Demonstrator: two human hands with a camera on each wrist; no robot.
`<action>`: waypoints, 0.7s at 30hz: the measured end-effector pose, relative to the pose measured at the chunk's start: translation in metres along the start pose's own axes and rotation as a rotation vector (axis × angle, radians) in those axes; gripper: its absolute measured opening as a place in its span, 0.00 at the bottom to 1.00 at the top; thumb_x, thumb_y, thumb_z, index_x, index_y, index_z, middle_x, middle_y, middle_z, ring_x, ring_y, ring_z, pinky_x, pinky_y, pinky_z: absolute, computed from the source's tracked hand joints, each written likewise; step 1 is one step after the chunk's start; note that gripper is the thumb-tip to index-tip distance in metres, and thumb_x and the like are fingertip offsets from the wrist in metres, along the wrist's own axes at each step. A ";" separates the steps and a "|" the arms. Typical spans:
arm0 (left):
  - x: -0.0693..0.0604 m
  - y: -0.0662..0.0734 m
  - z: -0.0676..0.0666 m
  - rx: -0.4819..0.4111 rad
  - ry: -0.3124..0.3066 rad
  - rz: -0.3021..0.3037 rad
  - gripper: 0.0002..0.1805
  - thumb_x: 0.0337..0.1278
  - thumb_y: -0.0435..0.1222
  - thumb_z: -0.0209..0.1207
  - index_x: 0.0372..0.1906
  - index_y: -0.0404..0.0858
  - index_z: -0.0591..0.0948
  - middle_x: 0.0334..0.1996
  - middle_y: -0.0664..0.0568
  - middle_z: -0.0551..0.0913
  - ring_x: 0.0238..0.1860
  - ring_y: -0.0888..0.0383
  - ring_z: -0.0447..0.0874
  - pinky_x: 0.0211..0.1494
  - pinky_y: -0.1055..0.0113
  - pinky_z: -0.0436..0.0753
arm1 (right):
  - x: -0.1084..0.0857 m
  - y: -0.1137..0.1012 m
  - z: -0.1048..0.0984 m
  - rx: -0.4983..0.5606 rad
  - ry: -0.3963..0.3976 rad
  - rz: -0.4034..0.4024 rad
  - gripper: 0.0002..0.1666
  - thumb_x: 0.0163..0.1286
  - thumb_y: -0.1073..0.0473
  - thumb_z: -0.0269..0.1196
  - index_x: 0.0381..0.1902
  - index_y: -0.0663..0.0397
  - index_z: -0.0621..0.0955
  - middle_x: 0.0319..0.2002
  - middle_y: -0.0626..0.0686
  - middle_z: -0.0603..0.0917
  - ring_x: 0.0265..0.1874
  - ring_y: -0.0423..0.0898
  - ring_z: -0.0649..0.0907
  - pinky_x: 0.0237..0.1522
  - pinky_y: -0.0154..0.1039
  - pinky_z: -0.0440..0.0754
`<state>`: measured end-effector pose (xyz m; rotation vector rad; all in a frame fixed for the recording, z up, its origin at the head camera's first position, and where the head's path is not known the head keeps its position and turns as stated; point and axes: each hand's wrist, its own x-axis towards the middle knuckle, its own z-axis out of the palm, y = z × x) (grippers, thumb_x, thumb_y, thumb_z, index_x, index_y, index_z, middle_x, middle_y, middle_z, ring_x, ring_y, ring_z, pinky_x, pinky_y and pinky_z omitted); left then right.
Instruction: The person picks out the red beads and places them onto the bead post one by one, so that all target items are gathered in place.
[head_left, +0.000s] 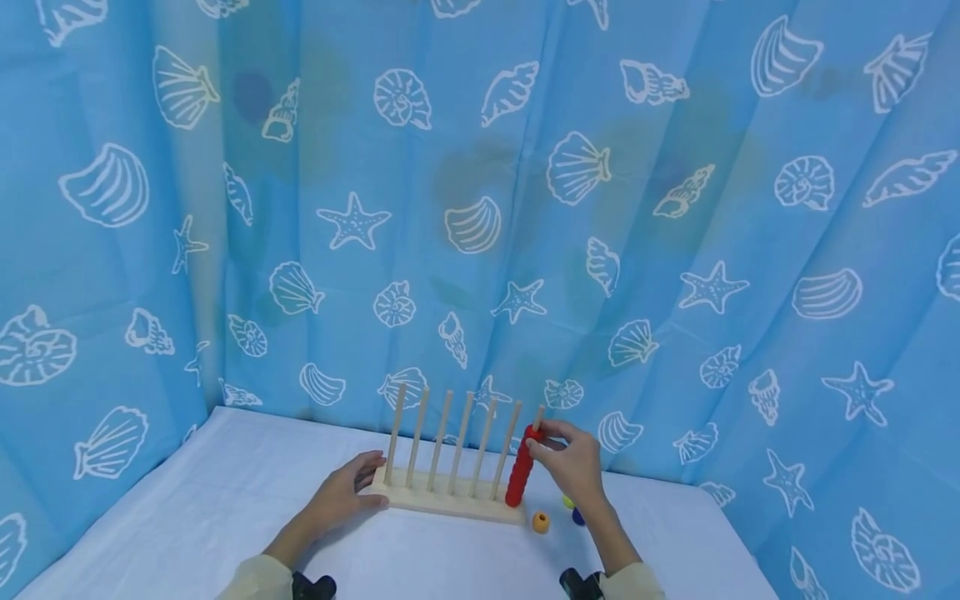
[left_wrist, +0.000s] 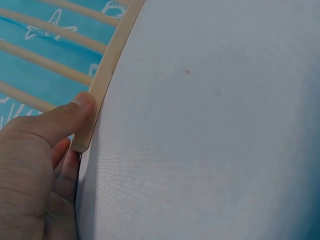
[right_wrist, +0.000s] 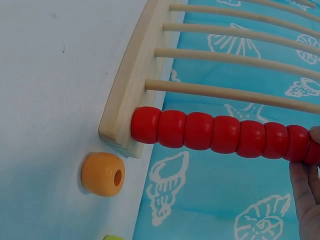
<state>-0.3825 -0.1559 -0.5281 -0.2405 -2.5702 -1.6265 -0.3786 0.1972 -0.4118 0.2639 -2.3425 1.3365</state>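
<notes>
A wooden bead rack stands on the white table, its flat base [head_left: 450, 500] carrying a row of upright pegs. At the left end, my left hand [head_left: 341, 496] grips the base, thumb on the front edge and the other fingers behind it. Red beads [head_left: 519, 479] are stacked along the rightmost peg, whose tip shows above them. The thumb and fingers of my right hand [head_left: 577, 467] pinch the top red bead [right_wrist: 312, 153] on that peg. In the head view the other pegs [head_left: 459, 442] are bare.
An orange bead [head_left: 541, 522] lies on the table by the base's right end. Beyond it are a yellow-green bead [head_left: 567, 502] and a dark blue bead [head_left: 577, 517], partly hidden by the right arm. A blue curtain [head_left: 480, 292] with white shells hangs behind the table.
</notes>
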 end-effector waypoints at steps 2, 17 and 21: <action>0.000 0.001 0.000 -0.001 0.000 -0.006 0.47 0.39 0.38 0.76 0.69 0.37 0.68 0.63 0.43 0.75 0.64 0.45 0.73 0.67 0.53 0.72 | 0.001 0.000 0.000 -0.006 -0.002 0.000 0.23 0.57 0.61 0.73 0.52 0.52 0.83 0.45 0.52 0.85 0.45 0.51 0.86 0.42 0.46 0.88; 0.001 0.008 -0.007 0.214 -0.032 0.112 0.48 0.44 0.41 0.75 0.71 0.38 0.63 0.69 0.41 0.65 0.68 0.42 0.67 0.70 0.48 0.68 | 0.009 -0.002 -0.016 -0.058 -0.059 -0.148 0.25 0.63 0.60 0.69 0.58 0.50 0.78 0.54 0.56 0.79 0.51 0.53 0.82 0.48 0.48 0.86; -0.001 0.013 -0.015 0.385 -0.022 0.132 0.47 0.50 0.48 0.71 0.73 0.40 0.61 0.70 0.41 0.62 0.69 0.42 0.64 0.70 0.43 0.67 | 0.009 0.003 -0.024 -0.241 -0.064 -0.210 0.29 0.67 0.53 0.66 0.64 0.48 0.74 0.60 0.56 0.75 0.56 0.54 0.78 0.51 0.51 0.84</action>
